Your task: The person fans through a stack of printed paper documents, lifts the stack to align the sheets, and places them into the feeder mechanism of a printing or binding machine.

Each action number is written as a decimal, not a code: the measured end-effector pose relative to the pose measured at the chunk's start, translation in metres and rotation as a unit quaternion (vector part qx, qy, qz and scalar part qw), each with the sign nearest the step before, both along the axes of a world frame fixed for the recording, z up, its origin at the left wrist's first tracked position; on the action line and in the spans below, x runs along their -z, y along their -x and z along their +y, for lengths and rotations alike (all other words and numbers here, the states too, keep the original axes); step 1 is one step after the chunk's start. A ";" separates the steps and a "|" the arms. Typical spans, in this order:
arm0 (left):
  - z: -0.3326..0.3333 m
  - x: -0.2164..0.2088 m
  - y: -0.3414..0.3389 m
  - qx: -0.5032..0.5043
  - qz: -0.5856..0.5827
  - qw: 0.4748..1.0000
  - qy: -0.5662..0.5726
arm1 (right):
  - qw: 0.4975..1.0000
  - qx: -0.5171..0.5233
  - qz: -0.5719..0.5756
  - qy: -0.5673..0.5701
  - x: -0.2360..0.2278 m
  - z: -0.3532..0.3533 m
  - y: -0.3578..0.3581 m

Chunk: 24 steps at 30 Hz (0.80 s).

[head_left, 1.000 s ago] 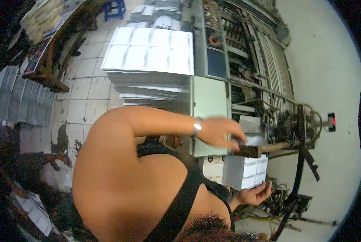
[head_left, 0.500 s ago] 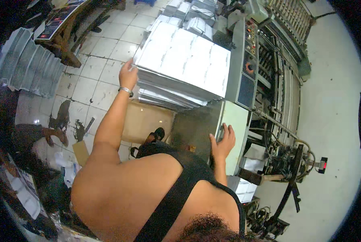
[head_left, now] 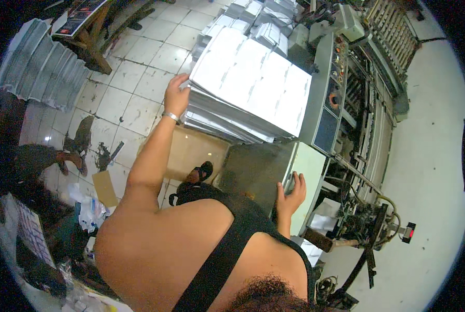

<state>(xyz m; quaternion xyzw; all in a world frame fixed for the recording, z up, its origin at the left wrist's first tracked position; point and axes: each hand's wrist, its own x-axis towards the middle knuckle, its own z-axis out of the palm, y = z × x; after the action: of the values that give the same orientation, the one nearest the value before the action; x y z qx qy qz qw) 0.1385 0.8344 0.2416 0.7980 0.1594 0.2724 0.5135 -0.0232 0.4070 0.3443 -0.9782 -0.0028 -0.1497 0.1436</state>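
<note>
A tall stack of white printed paper sheets [head_left: 253, 78] stands in front of me, its near edge uneven in layers. At the stack's left near corner, my left hand [head_left: 177, 98] has its fingers closed on the edge of the upper sheets; the part under the corner is hidden. A metal bracelet [head_left: 170, 116] circles that wrist. Flat on the pale green top of a metal cabinet [head_left: 308, 164] rests my right hand [head_left: 291, 196], fingers apart and holding nothing. The cabinet adjoins the stack's near right corner.
A printing machine with a control panel [head_left: 332, 99] runs along the right, beside a white wall [head_left: 430, 145]. More paper piles [head_left: 271, 34] lie beyond the stack. On the left are a grey stack of sheets [head_left: 42, 67], a wooden table [head_left: 89, 52] and another person's foot [head_left: 72, 160].
The view has shifted a little, so the stack and machine appear farther right. Both hands keep nearly the same places on the paper and the cabinet.
</note>
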 end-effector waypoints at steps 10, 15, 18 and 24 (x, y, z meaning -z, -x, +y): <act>-0.012 -0.043 -0.004 0.054 -0.004 0.996 0.076 | 1.000 0.016 0.004 0.002 -0.002 0.001 -0.002; -0.023 -0.058 -0.004 0.057 0.026 0.993 0.103 | 1.000 0.020 0.007 0.010 0.001 -0.002 -0.002; -0.031 -0.079 -0.002 -0.003 0.061 0.988 -0.140 | 1.000 0.020 0.007 0.007 -0.001 -0.001 -0.001; -0.067 -0.096 -0.014 0.053 -0.040 0.858 0.510 | 0.999 0.035 0.009 -0.004 -0.008 0.005 0.001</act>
<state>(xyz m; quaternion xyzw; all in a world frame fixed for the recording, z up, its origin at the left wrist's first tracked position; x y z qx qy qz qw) 0.1529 0.7672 0.3371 0.4203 0.2125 0.1569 0.8681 -0.0242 0.4124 0.3525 -0.9785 0.0331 -0.1458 0.1424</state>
